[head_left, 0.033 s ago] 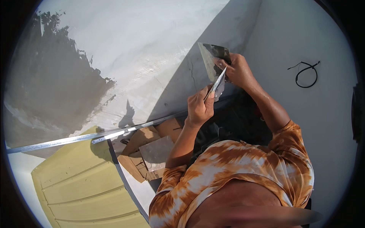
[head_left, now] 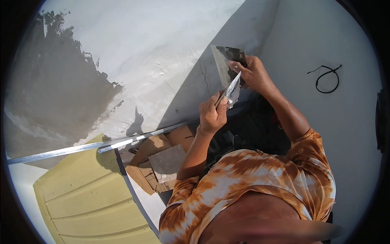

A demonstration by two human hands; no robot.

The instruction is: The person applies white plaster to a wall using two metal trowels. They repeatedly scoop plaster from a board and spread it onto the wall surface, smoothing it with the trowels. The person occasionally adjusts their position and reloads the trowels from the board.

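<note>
My right hand (head_left: pixel 255 74) is closed on a wide putty knife (head_left: pixel 222 65) with a flared metal blade. Its thumb lies over the blade, and dark patches show on the metal. Just below and to the left, my left hand (head_left: pixel 213 115) grips a flat plastering blade (head_left: pixel 231 87), seen nearly edge-on. White putty (head_left: pixel 233 97) clings to the side of this blade. The two tools are close together, the left one's tip overlapping the right one in view; whether they touch I cannot tell. My fingers hide the handles.
Ahead is a wall (head_left: pixel 154 53) with white plaster and a grey patch (head_left: pixel 65 85) at left. A metal strip (head_left: pixel 61 153) runs along its foot. A yellow ribbed panel (head_left: pixel 93 195), an opened cardboard box (head_left: pixel 142 166) and a grey board (head_left: pixel 167 162) lie below. A black cable (head_left: pixel 328 81) is at right.
My left hand and its blade have shifted very slightly left, and the blade has turned a little, showing more of its putty-covered side. The right hand is nearly still.
</note>
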